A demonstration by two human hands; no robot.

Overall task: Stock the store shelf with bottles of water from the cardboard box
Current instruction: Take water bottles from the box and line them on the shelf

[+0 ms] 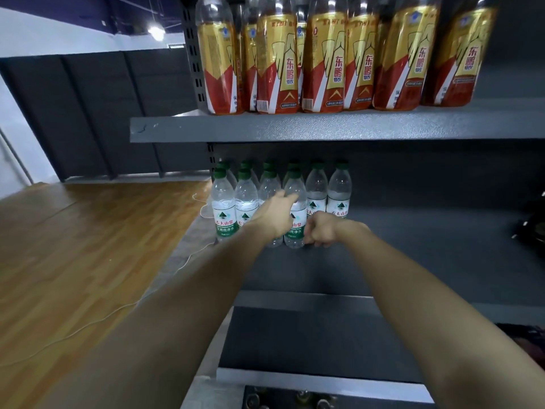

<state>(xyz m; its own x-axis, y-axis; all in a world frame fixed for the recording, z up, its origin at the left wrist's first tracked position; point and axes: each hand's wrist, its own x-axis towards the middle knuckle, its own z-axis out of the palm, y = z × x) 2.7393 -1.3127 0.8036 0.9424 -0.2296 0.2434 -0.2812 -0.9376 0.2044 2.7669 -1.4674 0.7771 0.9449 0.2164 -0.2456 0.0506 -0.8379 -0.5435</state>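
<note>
On the middle shelf (413, 261) of the dark metal rack, beneath a row of gold-and-red drink bottles (318, 60), we reach in with both arms toward the water bottles (317, 190) standing in two rows at the left end. Our left hand (272, 215) wraps the front bottle (295, 208) at its label, fingers curled round the far side, the bottle upright under the palm. Our right hand (323, 233) sits just beside its base, fingers curled under; we cannot tell whether they hold anything. We judge a full bottle fairly heavy, its thin wall yielding and slick, so the labelled waist is the place to grip. The cardboard box is out of view.
</note>
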